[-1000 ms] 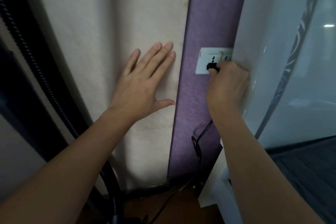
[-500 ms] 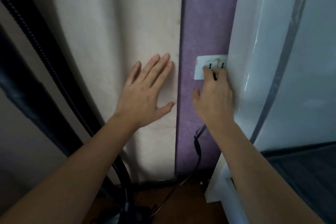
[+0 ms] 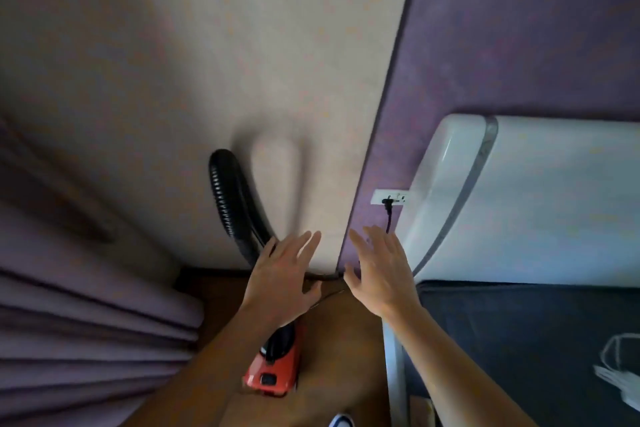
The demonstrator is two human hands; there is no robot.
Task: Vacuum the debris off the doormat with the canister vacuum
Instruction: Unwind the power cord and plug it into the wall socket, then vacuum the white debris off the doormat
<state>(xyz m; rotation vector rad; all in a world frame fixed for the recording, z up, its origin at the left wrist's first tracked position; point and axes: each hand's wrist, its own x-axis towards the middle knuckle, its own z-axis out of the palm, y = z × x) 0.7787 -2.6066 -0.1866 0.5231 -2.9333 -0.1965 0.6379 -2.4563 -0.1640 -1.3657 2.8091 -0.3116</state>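
Note:
The red canister vacuum point(image 3: 273, 374) sits on the wooden floor below my left forearm. Its black ribbed hose point(image 3: 230, 204) loops up against the cream wall. The black plug point(image 3: 388, 202) sits in the white wall socket point(image 3: 379, 197) on the purple wall, and its cord hangs down behind my right hand. My left hand point(image 3: 282, 279) and my right hand point(image 3: 379, 270) hover side by side in front of the wall corner, fingers spread, holding nothing. No doormat is in view.
A white bed headboard point(image 3: 526, 198) with a dark mattress point(image 3: 519, 350) fills the right side. Purple curtain folds point(image 3: 86, 322) hang at the left. A white charger with cable point(image 3: 620, 371) lies on the mattress. Brown wooden floor point(image 3: 346, 340) runs between curtain and bed.
My right hand has let go of the plug, which stays in the socket. Both hands have pulled back from the wall, and the view has drawn back, showing the vacuum body.

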